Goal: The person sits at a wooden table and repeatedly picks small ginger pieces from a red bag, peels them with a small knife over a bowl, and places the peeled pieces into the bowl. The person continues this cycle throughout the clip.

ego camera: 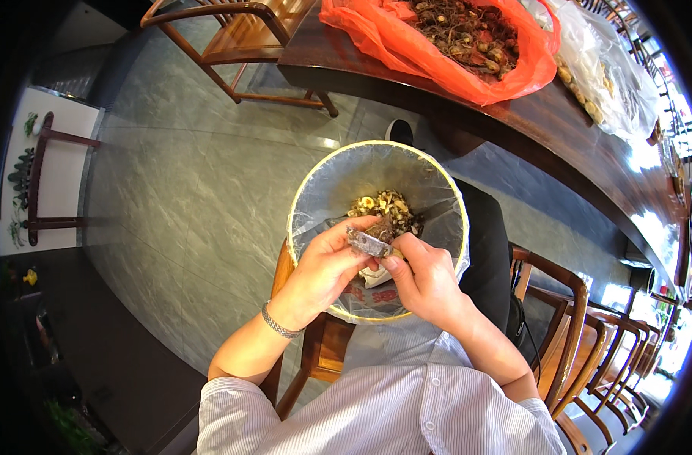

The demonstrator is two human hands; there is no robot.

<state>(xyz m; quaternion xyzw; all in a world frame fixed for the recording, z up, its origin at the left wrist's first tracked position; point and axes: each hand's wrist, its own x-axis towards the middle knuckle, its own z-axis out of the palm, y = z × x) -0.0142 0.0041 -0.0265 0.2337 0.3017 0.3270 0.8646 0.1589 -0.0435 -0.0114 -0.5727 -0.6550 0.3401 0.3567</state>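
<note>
Both hands are over a round bin with a yellow rim (pixel 296 200), lined with clear plastic. My left hand (pixel 329 259) pinches a brown, fibrous root piece (pixel 382 228) between its fingers. My right hand (pixel 428 273) is closed around what looks like the handle of a small knife with a short, dirt-smeared grey blade (pixel 370 243). The blade lies across the root, close to my left fingertips; the fingers partly hide both. Below, pale and brown peelings (pixel 388 202) are heaped in the bin, with a crumpled white scrap (pixel 374 277) nearer me.
A dark wooden table (pixel 334 62) stands ahead, bearing a red plastic bag (pixel 374 40) of rooty pieces and a clear bag (pixel 613 74) of tan ones. Wooden chairs (pixel 573 324) line the right; another chair (pixel 238 48) stands ahead left. Grey tiled floor (pixel 192 187) extends leftward.
</note>
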